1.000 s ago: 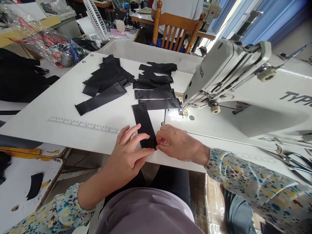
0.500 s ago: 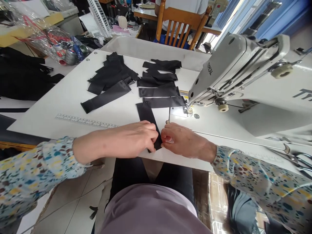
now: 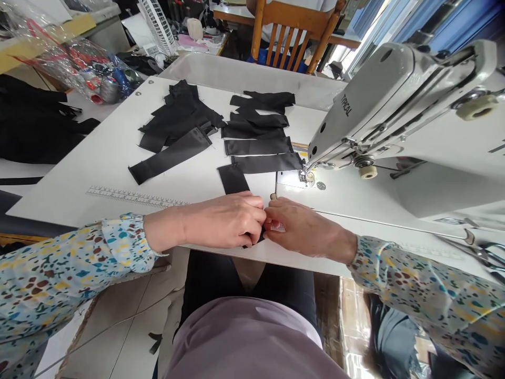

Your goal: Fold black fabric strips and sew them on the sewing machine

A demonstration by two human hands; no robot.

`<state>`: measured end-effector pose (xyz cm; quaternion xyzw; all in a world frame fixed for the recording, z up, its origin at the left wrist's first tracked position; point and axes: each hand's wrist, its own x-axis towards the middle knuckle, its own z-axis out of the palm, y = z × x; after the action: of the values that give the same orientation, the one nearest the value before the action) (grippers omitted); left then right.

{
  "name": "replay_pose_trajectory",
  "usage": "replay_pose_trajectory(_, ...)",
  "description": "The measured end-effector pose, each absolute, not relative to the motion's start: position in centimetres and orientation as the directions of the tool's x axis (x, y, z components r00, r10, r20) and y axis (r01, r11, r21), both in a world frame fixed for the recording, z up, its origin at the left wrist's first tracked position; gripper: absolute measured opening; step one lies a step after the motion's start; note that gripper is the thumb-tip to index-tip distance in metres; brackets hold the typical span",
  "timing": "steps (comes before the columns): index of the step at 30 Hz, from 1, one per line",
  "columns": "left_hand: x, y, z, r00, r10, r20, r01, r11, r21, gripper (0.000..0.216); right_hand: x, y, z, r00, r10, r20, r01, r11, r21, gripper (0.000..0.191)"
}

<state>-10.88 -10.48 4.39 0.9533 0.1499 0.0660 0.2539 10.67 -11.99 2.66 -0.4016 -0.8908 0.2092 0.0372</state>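
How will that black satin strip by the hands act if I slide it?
Likely floppy: the black satin strip resembles the folded, creased strips in the pile. Its sheen suggests it slips easily on the white table. It probably weighs little, being thin.

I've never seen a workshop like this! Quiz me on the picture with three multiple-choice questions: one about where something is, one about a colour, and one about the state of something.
1. Where do the left hand and right hand meet?
A) On top of the sewing machine
B) At the near edge of the white table
C) On the floor

2. What colour are the fabric strips on the table?
A) Red
B) White
C) Black

3. What state is the wooden chair in?
A) Upright, with someone sitting on it
B) Tipped over
C) Folded flat

Answers:
1. B: both hands are together on a black strip at the table's near edge.
2. C: every strip laid out there shows black.
3. A: a person in a white top sits against its back.
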Motion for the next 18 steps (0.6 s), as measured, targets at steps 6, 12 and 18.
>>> replay_pose_trajectory(6,-11.4,-10.2,3.9,0.968,0.220,0.120,0.143,-0.878,0.456,0.031,10.4,-12.1,3.4,-0.662,0.733,-0.158,0.722,0.568,-0.395,0.026)
replay_pose_trajectory(12,-11.9,-9.9,3.7,0.969,0.149,0.195,0.051,-0.899,0.434,0.036,10.7,-12.2,3.2,-0.654,0.751,-0.090,0.698,0.554,-0.454,0.021)
replay_pose_trajectory(18,-11.2,-10.2,2.7,0.921,0.267,0.284,0.150,-0.915,0.376,0.030,13.4,-13.3,4.4,-0.515,0.857,0.019,0.651,0.406,-0.641,0.015)
